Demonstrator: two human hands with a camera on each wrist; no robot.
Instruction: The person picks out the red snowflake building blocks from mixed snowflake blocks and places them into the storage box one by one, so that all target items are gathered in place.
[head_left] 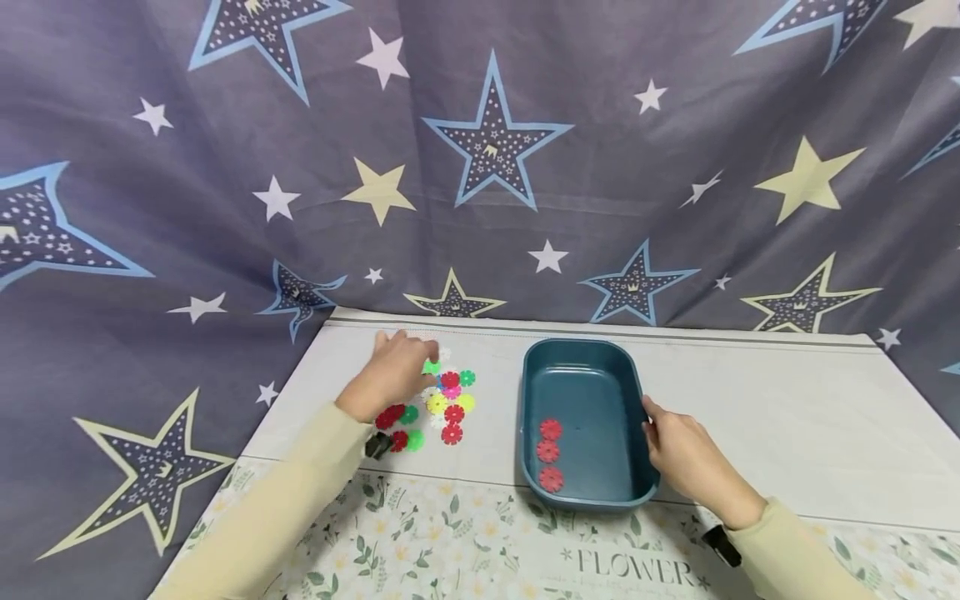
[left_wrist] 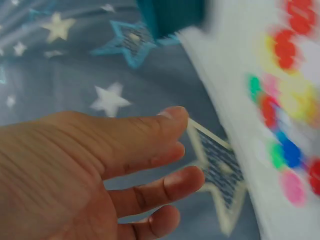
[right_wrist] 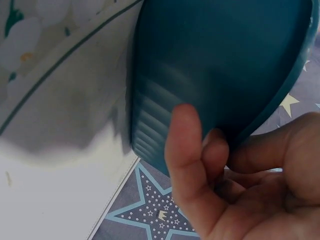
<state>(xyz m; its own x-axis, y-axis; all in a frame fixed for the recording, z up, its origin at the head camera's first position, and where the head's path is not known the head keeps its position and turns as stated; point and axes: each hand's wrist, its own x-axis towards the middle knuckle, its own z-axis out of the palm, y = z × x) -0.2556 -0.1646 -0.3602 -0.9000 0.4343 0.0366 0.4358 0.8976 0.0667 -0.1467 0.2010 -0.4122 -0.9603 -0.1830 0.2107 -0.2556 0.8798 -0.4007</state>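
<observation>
My left hand [head_left: 393, 373] hovers over a loose spread of notched, snowflake-like plastic discs [head_left: 452, 413] in red, green, yellow, pink, white and blue. In the left wrist view, the thumb and loosely bent fingers of this hand [left_wrist: 145, 165] have nothing between them. Along its right side, a dark teal bin [head_left: 592, 392] is gripped at the rim by my right hand [head_left: 686, 454]. Three red discs [head_left: 548, 451] lie in a column along the bin's left side. The right wrist view has the right hand [right_wrist: 245, 185] with fingers against the bin's outer wall.
A white cloth [head_left: 757, 408] covers the back of the table, and a floral cloth with lettering [head_left: 450, 542] covers the front. Behind the table hangs a grey-purple curtain [head_left: 600, 183] printed with stars.
</observation>
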